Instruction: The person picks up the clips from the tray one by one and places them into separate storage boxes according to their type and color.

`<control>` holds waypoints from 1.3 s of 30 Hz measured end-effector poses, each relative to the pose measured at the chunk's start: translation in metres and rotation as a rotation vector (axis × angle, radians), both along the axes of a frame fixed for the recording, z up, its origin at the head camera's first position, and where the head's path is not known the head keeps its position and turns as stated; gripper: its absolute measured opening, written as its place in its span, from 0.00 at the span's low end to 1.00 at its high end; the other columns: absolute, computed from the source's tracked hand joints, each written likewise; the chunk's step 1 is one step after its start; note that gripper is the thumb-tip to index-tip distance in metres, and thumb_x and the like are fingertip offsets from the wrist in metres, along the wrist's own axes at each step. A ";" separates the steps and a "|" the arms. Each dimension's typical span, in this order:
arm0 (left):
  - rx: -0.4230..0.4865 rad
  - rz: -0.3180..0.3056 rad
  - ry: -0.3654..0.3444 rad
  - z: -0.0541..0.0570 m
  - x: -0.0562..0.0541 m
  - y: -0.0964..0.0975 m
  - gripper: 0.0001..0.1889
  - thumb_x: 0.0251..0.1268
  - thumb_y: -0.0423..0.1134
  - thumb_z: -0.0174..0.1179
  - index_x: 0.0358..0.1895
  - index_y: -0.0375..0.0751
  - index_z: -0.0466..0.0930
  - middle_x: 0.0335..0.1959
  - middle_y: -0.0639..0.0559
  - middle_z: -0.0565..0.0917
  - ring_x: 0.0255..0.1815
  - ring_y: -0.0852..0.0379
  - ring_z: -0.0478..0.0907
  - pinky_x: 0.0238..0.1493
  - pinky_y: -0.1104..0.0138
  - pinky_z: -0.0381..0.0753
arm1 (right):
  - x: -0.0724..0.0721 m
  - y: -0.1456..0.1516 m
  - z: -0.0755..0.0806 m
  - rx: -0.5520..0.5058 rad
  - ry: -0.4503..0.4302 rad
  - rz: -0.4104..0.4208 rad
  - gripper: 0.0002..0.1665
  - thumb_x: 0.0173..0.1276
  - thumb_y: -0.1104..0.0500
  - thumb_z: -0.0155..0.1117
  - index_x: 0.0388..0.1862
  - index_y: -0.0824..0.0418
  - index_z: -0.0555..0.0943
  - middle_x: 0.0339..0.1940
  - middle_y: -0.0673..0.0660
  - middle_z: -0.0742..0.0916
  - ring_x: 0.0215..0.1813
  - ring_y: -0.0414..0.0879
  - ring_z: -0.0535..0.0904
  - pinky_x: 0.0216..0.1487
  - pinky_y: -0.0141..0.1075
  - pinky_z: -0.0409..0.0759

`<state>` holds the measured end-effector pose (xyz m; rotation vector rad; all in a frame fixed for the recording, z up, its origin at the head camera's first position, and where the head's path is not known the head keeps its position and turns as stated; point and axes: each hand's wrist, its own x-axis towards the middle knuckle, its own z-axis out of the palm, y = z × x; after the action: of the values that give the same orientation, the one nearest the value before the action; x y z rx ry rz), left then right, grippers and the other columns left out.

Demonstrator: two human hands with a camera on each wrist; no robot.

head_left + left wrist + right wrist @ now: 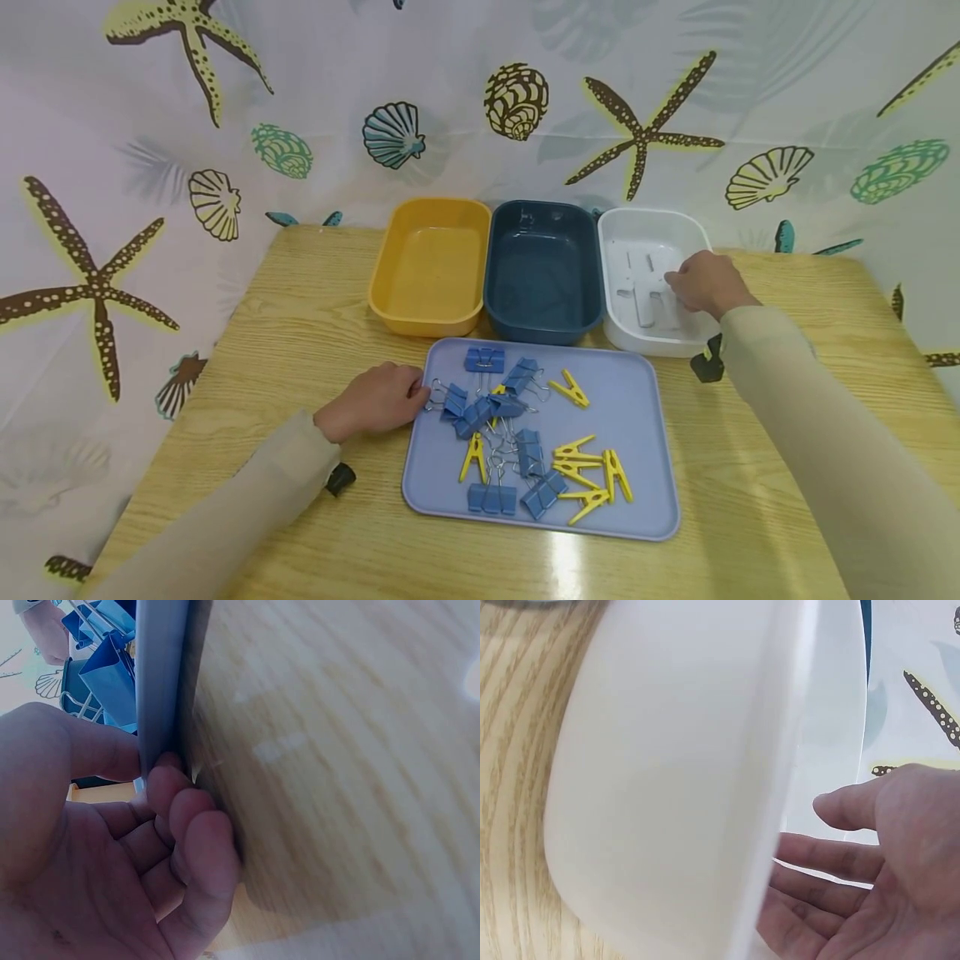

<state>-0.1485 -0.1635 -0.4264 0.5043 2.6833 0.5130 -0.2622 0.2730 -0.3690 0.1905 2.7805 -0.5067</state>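
Observation:
A lilac tray [630,433] holds several blue binder clips [492,498] and several yellow clothespins [570,388]. At its left rim is my left hand [378,398]; in the left wrist view the thumb lies against the inner side of the rim and the curled fingers sit on its outer side, pinching it. My right hand [708,283] is over the right side of a white bin [652,342]. In the right wrist view its thumb [844,808] and fingers [832,859] stand apart with nothing between them. Several small white and grey pieces [642,307] lie on the bin's floor.
A yellow bin [427,321] and a dark blue bin [543,329] stand left of the white one, side by side behind the tray. All sit on a wood-grain table [300,283]. A patterned cloth [450,75] hangs behind the table.

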 end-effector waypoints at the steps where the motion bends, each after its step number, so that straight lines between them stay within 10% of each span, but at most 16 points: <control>1: 0.002 -0.002 0.001 0.000 0.000 0.000 0.18 0.70 0.44 0.50 0.18 0.46 0.66 0.15 0.55 0.66 0.17 0.58 0.66 0.21 0.68 0.59 | 0.001 0.000 0.000 -0.001 0.006 0.000 0.25 0.74 0.51 0.46 0.46 0.74 0.77 0.31 0.63 0.81 0.38 0.56 0.75 0.40 0.45 0.73; 39: -0.019 -0.005 -0.020 0.000 -0.001 0.002 0.18 0.70 0.45 0.50 0.19 0.46 0.67 0.16 0.54 0.67 0.18 0.58 0.67 0.22 0.68 0.61 | 0.020 0.000 0.014 -0.054 0.041 0.025 0.33 0.76 0.48 0.45 0.61 0.77 0.71 0.49 0.73 0.84 0.45 0.59 0.85 0.50 0.54 0.76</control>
<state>-0.1497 -0.1615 -0.4260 0.4975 2.6644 0.4887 -0.2418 0.2728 -0.3551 0.1346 2.8020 -0.5845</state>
